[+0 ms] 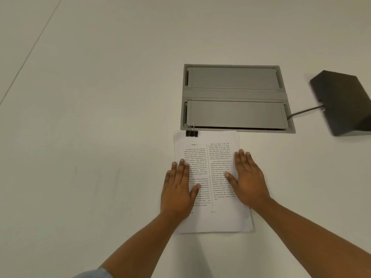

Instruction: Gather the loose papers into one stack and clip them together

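1. Table [100, 137]: plain white top, one faint seam line running diagonally at far left. No marks or labels noted.
2. Left hand [177, 189]: laid flat, palm down, fingers extended and close together, gripping nothing. Rests half on the left margin of the paper stack, half on the table.
3. Binder clip [192, 131]: black, wire handles standing up, seated on the far edge of the stack near its left corner. Appears fully on the sheets.
4. Paper stack [217, 219]: lies on the table directly in front of the person, far edge just beside the grey floor-box style cable hatch. Top sheet printed in two columns, with a short centred heading and a page mark at the foot; print too small and blurred to read.
5. Right hand [248, 179]: also flat and open, palm down, fingers slightly fanned, holding nothing, pressing the right column of the stack.
6. Cable hatch [234, 98]: two closed grey flaps set in the table. No legible branding.
7. Black device [345, 103]: wedge-shaped, at far right, with a cable [303, 112] leading into the hatch. No label visible.
8. Assessment: sheets gathered and clipped; task judged essentially complete.
9. Risks: edges at the near right corner look slightly stepped, so lower sheets possibly misaligned or missed by the clip. Single corner clip permits fanning when lifted. Sliding the stack forward could catch the clip on the hatch rim.
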`<state>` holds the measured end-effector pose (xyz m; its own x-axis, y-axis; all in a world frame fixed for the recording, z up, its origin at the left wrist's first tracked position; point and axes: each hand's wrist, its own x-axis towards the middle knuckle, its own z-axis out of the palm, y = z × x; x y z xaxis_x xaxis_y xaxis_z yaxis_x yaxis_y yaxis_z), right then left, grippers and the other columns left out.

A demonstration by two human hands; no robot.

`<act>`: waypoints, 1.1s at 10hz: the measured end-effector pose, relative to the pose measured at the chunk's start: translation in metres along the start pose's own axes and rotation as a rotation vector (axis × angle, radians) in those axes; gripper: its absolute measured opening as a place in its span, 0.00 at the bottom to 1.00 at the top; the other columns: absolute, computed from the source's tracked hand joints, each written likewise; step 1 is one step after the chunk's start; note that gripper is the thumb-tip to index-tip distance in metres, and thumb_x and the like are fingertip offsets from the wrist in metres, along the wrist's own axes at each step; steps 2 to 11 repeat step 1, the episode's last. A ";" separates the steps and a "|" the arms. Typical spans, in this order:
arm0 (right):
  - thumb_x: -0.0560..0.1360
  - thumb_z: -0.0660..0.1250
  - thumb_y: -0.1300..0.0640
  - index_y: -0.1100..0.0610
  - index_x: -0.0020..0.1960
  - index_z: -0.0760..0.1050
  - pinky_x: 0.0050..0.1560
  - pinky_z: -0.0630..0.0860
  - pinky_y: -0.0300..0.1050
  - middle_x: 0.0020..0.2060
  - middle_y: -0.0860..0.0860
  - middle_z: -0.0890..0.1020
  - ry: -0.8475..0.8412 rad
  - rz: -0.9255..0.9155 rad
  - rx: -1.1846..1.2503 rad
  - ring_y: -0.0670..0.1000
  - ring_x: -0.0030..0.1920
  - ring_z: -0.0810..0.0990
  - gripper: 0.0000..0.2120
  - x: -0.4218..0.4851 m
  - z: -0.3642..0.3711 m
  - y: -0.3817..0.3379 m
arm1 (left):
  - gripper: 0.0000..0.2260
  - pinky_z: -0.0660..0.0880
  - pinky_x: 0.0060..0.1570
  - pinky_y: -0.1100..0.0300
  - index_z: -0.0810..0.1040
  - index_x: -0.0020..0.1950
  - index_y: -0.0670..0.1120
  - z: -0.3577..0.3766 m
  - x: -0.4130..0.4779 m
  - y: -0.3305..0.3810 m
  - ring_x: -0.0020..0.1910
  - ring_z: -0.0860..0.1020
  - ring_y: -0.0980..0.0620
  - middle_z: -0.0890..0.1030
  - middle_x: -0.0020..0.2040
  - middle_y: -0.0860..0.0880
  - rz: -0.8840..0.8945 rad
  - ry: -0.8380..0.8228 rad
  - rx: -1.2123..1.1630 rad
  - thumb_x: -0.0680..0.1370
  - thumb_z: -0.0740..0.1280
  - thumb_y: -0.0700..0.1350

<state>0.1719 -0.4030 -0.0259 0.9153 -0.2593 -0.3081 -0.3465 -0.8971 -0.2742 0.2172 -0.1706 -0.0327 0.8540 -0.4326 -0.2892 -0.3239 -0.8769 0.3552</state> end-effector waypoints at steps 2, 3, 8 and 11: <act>0.78 0.58 0.39 0.57 0.79 0.38 0.78 0.52 0.51 0.80 0.52 0.46 -0.039 0.025 0.078 0.53 0.80 0.45 0.43 -0.006 -0.017 -0.011 | 0.34 0.40 0.79 0.52 0.39 0.80 0.48 -0.018 0.001 0.006 0.80 0.37 0.50 0.39 0.82 0.51 -0.001 -0.061 0.040 0.82 0.49 0.62; 0.78 0.58 0.39 0.57 0.79 0.38 0.78 0.52 0.51 0.80 0.52 0.46 -0.039 0.025 0.078 0.53 0.80 0.45 0.43 -0.006 -0.017 -0.011 | 0.34 0.40 0.79 0.52 0.39 0.80 0.48 -0.018 0.001 0.006 0.80 0.37 0.50 0.39 0.82 0.51 -0.001 -0.061 0.040 0.82 0.49 0.62; 0.78 0.58 0.39 0.57 0.79 0.38 0.78 0.52 0.51 0.80 0.52 0.46 -0.039 0.025 0.078 0.53 0.80 0.45 0.43 -0.006 -0.017 -0.011 | 0.34 0.40 0.79 0.52 0.39 0.80 0.48 -0.018 0.001 0.006 0.80 0.37 0.50 0.39 0.82 0.51 -0.001 -0.061 0.040 0.82 0.49 0.62; 0.78 0.58 0.39 0.57 0.79 0.38 0.78 0.52 0.51 0.80 0.52 0.46 -0.039 0.025 0.078 0.53 0.80 0.45 0.43 -0.006 -0.017 -0.011 | 0.34 0.40 0.79 0.52 0.39 0.80 0.48 -0.018 0.001 0.006 0.80 0.37 0.50 0.39 0.82 0.51 -0.001 -0.061 0.040 0.82 0.49 0.62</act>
